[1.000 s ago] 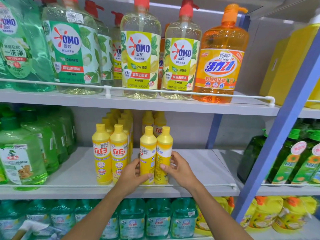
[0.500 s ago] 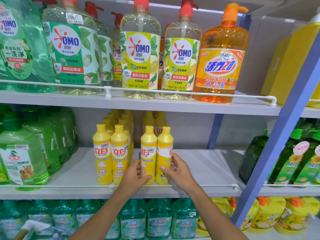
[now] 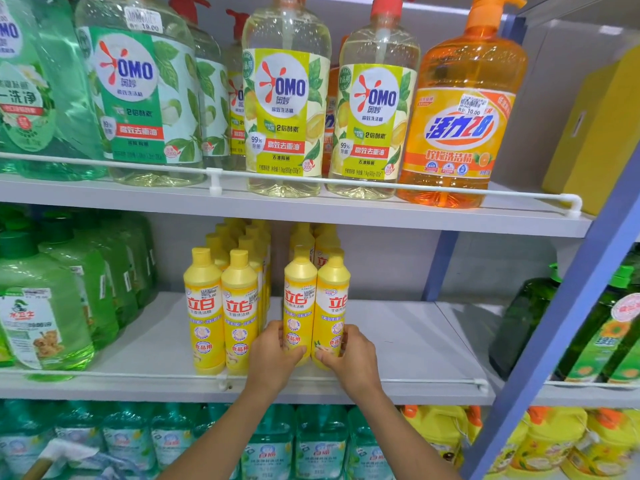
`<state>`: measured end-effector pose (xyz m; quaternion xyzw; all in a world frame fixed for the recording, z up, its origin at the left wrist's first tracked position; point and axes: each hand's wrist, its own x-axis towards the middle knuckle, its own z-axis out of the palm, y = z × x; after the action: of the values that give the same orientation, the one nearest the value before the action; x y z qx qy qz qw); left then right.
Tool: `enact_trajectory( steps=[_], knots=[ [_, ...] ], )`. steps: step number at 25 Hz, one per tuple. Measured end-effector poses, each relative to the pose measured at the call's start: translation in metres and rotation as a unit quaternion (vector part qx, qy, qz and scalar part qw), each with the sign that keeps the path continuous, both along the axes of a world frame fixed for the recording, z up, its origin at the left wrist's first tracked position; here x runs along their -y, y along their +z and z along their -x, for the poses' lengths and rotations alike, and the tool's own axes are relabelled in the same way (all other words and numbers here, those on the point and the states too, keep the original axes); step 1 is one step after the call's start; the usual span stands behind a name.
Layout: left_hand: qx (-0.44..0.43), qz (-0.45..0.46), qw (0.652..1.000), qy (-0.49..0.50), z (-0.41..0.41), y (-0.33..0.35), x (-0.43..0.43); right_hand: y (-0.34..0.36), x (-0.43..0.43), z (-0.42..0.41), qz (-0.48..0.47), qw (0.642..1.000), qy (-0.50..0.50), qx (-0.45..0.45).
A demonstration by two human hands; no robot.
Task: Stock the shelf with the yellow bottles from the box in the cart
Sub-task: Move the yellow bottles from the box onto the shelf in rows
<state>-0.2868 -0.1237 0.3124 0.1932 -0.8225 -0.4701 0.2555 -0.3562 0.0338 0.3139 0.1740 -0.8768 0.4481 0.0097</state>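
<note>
Head: left hand [image 3: 273,356], right hand [image 3: 351,358] grip upright yellow bottles [image 3: 300,299], caps up.

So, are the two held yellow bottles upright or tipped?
Upright: both yellow bottles stand caps up on the middle shelf, left hand and right hand gripping them.

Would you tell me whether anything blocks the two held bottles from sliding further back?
Yes: other yellow bottles stand right behind the held pair on the shelf. The left hand and right hand grip it.
</note>
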Motion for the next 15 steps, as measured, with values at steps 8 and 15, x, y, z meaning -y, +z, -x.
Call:
enact_trajectory(
  steps=[8,15],
  knots=[
    [0.022,0.004,0.999,0.049,0.039,0.007,-0.003,0.014,0.023,0.035,-0.005,0.999,-0.034,0.003],
    [0.014,-0.002,0.998,0.057,0.061,-0.004,0.008,0.007,0.022,0.061,0.045,0.999,-0.005,0.011]
  ],
)
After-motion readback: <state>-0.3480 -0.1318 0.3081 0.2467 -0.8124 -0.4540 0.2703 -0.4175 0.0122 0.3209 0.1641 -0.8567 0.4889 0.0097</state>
